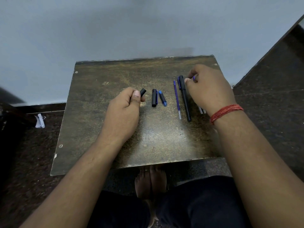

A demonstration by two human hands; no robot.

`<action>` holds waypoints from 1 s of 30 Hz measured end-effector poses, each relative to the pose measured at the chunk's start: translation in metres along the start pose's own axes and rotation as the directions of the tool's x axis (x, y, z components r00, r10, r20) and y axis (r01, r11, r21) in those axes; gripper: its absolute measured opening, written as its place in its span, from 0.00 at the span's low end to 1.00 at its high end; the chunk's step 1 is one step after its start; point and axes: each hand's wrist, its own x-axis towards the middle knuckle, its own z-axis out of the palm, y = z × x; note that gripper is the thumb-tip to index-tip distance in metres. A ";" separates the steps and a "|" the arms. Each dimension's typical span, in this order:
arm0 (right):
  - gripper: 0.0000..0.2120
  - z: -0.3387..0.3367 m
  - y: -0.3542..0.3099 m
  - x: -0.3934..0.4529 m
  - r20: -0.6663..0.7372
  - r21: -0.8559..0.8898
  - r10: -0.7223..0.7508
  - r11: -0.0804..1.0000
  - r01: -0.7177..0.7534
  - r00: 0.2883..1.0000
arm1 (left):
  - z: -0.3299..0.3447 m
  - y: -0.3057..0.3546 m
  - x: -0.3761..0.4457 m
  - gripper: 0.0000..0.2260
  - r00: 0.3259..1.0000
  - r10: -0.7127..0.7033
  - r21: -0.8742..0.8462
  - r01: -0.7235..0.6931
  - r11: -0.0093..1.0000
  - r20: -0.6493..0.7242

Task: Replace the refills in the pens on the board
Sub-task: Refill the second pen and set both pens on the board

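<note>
My left hand (125, 111) grips a black pen barrel (143, 92), whose open end sticks out past my thumb. To its right on the worn brown board (102, 129) lie a black cap (154, 97) and a blue-tipped grip section (162, 98). Further right lie a thin blue refill (177, 99) and a whole black capped pen (185, 97). My right hand (209, 89) rests over more refills (202, 110) and pinches the blue tip of one (193, 78). Most of those refills are hidden under the hand.
The board stands against a pale grey wall (115, 30) on a dark speckled floor (271, 104). A crumpled white paper scrap (40, 120) lies on the floor at the left. My legs and bare feet (150, 181) are below the board's near edge.
</note>
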 end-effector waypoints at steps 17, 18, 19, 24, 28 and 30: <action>0.08 0.013 -0.026 -0.012 0.251 -0.302 -0.078 0.941 0.154 0.965 | -0.001 0.001 0.001 0.13 1.000 0.005 0.019 -0.004 1.000 -0.003; 0.09 0.013 -0.028 -0.012 0.253 -0.322 -0.065 0.935 0.147 0.965 | -0.001 0.002 0.001 0.13 1.000 0.003 0.019 -0.003 1.000 -0.003; 0.11 0.013 -0.030 -0.013 0.253 -0.343 -0.056 0.928 0.143 0.966 | -0.001 0.002 0.001 0.13 1.000 0.003 0.018 -0.002 1.000 -0.003; 0.15 0.014 -0.037 -0.015 0.255 -0.349 -0.046 0.927 0.137 0.966 | -0.001 0.003 0.000 0.14 1.000 0.013 0.006 -0.013 1.000 -0.008; 0.14 0.013 -0.040 -0.014 0.256 -0.283 -0.065 0.949 0.139 0.965 | -0.001 0.004 0.000 0.14 1.000 0.010 0.005 -0.010 1.000 -0.006; 0.11 0.007 -0.040 -0.014 0.206 -0.181 -0.065 0.978 0.103 0.976 | -0.001 0.003 0.000 0.13 1.000 0.008 -0.003 -0.008 1.000 -0.005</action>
